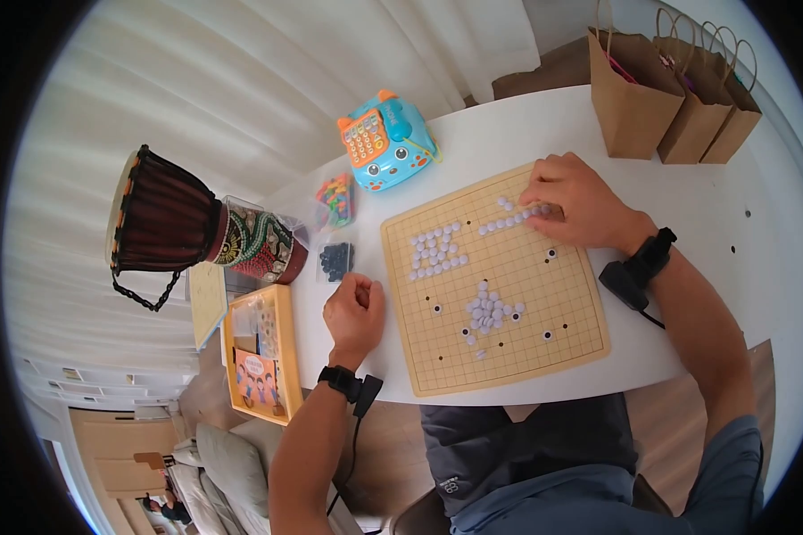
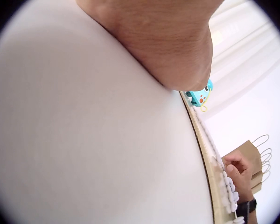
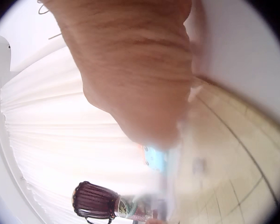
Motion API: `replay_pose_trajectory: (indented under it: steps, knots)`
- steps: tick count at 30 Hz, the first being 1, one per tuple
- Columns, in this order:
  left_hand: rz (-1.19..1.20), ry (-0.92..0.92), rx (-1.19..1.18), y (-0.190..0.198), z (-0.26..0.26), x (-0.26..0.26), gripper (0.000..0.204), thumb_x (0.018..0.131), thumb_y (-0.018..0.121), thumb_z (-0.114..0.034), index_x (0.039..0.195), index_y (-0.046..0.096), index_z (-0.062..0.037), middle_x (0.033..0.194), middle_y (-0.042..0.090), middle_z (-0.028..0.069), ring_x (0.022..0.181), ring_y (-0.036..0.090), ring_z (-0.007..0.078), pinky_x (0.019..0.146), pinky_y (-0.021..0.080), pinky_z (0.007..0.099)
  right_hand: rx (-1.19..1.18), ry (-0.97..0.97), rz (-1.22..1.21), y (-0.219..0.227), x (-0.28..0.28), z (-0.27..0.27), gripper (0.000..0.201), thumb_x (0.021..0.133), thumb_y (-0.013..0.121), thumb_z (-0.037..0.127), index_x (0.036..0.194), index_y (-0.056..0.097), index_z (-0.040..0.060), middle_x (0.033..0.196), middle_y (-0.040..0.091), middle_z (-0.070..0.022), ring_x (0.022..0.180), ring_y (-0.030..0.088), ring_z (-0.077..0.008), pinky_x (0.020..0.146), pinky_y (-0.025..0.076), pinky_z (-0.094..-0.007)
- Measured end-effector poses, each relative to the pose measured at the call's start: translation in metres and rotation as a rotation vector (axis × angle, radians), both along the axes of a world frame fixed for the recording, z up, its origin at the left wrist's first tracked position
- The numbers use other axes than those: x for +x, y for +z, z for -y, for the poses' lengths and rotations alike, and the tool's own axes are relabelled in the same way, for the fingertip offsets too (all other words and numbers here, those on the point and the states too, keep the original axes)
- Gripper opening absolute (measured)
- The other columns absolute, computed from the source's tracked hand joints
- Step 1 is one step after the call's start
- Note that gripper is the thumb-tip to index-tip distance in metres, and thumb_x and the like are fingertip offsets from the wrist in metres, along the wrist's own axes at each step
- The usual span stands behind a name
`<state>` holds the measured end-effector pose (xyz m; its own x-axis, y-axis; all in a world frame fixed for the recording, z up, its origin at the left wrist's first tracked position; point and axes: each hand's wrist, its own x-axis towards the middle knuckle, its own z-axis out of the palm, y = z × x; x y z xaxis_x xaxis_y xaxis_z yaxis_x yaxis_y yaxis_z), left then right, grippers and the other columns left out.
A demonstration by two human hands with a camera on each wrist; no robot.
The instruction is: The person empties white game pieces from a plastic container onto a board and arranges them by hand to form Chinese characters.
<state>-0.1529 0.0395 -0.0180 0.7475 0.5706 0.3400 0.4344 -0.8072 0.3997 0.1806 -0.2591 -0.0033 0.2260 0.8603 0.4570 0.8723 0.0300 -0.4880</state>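
Note:
A wooden Go board lies on the white table. My right hand is over its far right part, thumb and fingers bent around a white Go stone at the end of a row of white stones. To the left, more white stones form a block pattern, and nearer me several sit in a heap. Beside the board's left edge, my left hand rests on the table with fingers loosely curled, holding nothing. Its fingers are hidden in the left wrist view.
A box of black stones and a box of colourful pieces stand left of the board. Behind are a toy telephone and, at left, a drum. Paper bags stand back right; a wooden tray is at left.

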Motion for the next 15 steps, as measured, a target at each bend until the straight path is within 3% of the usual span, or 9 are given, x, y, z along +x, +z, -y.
replay_pose_trajectory:
  steps: [6, 15]
  knots:
    - [-0.021, 0.02, -0.017, 0.002, 0.002, 0.001, 0.015, 0.101, 0.081, -0.017, 0.093, 0.071, -0.0089, 0.064, 0.064, 0.0019, 0.056, 0.062, 0.0195, 0.058, 0.049, 0.0383, 0.064, 0.067, 0.115, -0.008, -0.013, -0.015, 0.007, 0.097, 0.083, 0.014, 0.103, 0.082, 0.0113, 0.105, 0.069, -0.0019, 0.107, 0.066, -0.0237, 0.101, 0.048, -0.0414]
    - [-0.015, 0.018, -0.001, 0.0, 0.0, 0.001, 0.014, 0.101, 0.081, -0.018, 0.094, 0.071, -0.0111, 0.064, 0.064, 0.0005, 0.055, 0.063, 0.0217, 0.058, 0.051, 0.0396, 0.072, 0.091, 0.104, -0.004, -0.014, -0.013, 0.009, 0.095, 0.08, 0.008, 0.102, 0.085, 0.0104, 0.105, 0.069, -0.002, 0.105, 0.066, -0.0241, 0.103, 0.049, -0.0421]
